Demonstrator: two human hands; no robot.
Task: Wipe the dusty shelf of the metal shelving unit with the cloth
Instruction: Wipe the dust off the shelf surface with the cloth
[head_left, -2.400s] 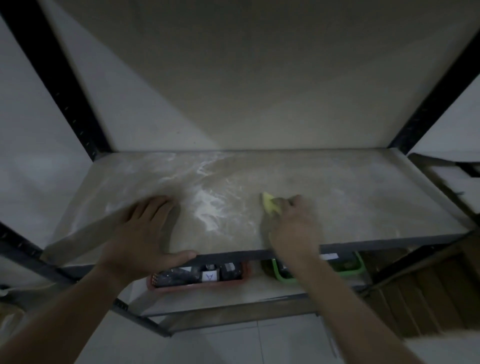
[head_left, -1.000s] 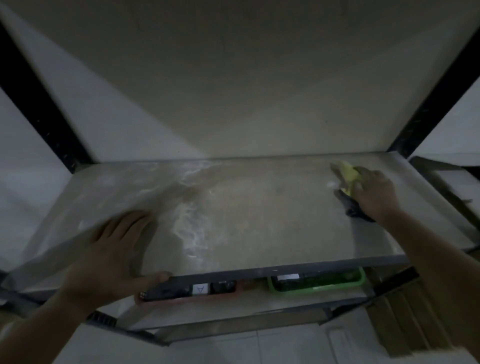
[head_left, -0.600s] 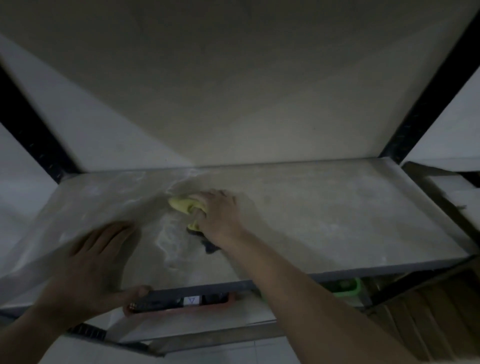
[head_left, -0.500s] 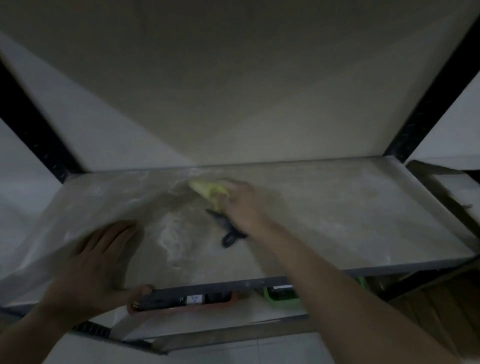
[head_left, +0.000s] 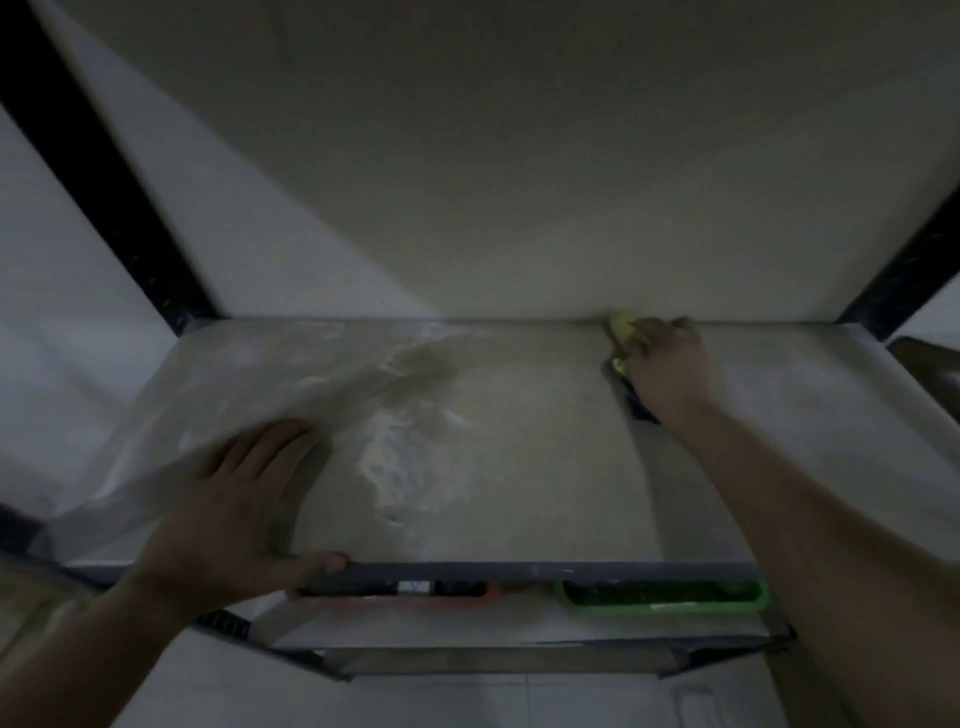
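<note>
Our left hand lies flat on the shelf at its front left, fingers straight, thumb over the front edge. White dust lies left of the shelf's centre. Our right hand grips the cloth at the shelf's back edge, right of centre. We judge this mid-wipe; next, probably a sweep toward that dust.

No legible text, white label in red tray, too blurred
</note>
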